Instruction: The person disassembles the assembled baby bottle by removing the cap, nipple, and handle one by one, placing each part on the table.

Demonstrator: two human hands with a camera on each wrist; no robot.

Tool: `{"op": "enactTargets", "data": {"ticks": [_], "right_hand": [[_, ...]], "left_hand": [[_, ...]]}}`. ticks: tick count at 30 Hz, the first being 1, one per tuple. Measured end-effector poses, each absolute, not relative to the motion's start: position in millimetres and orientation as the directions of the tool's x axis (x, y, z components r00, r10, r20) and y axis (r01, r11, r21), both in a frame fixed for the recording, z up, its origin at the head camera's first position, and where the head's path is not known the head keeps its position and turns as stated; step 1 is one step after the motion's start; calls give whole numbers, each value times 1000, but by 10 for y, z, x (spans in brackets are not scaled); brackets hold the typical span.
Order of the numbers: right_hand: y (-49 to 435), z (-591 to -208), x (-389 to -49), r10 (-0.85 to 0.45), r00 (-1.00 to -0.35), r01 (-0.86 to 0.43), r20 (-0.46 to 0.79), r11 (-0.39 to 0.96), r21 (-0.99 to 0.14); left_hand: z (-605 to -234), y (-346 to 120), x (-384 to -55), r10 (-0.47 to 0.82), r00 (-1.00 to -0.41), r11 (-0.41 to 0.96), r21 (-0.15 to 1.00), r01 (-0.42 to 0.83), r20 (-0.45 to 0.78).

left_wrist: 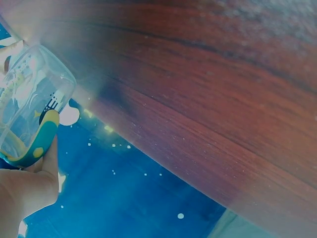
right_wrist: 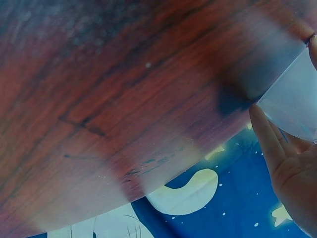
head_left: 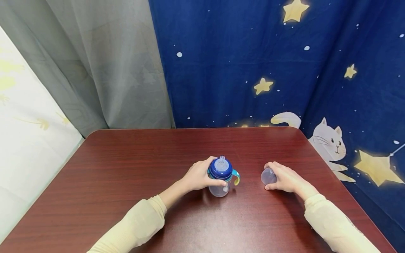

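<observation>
A clear baby bottle (head_left: 219, 190) with a dark blue collar and a translucent teat stands upright near the middle of the table. My left hand (head_left: 197, 176) grips it from the left, thumb across the front. One teal and yellow handle (head_left: 236, 176) sticks out to the right; the left wrist view shows a handle (left_wrist: 42, 141) against the see-through body. Farther right, my right hand (head_left: 286, 178) holds a translucent domed cap (head_left: 267, 176) between thumb and fingers. In the right wrist view the cap (right_wrist: 293, 96) is partly cut off by the frame edge. Whether it touches the table I cannot tell.
The dark red wooden table (head_left: 133, 158) has rounded far corners. Behind it hang a grey curtain (head_left: 126, 70) and a blue curtain (head_left: 234, 70) with stars and a white cat. A white cloth (head_left: 28, 123) hangs along the left side.
</observation>
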State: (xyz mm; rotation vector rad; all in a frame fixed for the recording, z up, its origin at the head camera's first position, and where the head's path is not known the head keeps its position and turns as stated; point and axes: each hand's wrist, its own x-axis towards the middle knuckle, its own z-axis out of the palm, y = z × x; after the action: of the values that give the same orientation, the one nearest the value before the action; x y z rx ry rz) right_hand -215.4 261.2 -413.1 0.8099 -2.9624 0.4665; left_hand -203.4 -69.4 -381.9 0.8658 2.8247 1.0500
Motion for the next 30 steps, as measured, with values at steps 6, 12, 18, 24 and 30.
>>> {"op": "enactTargets", "data": {"ticks": [6, 12, 18, 24, 30], "right_hand": [[2612, -4132, -2151, -486, -868, -494, 102, 819, -292], [2608, -4129, -2138, -481, -871, -487, 100, 823, -291], [2615, -4137, -2122, -479, -870, -491, 115, 821, -291], [2641, -4100, -2116, -465, -877, -479, 123, 826, -295], [2642, -3974, -2157, -459, -874, -485, 157, 827, -284]], "left_hand": [[-3817, -698, -2038, 499, -848, 626, 603, 494, 178], [-3826, -699, -2046, 502, -845, 625, 598, 502, 186], [-3840, -698, -2051, 500, -846, 623, 600, 501, 188], [-3849, -702, -2055, 502, -845, 622, 602, 501, 185], [-3835, -710, -2065, 502, -845, 620, 603, 502, 186]]}}
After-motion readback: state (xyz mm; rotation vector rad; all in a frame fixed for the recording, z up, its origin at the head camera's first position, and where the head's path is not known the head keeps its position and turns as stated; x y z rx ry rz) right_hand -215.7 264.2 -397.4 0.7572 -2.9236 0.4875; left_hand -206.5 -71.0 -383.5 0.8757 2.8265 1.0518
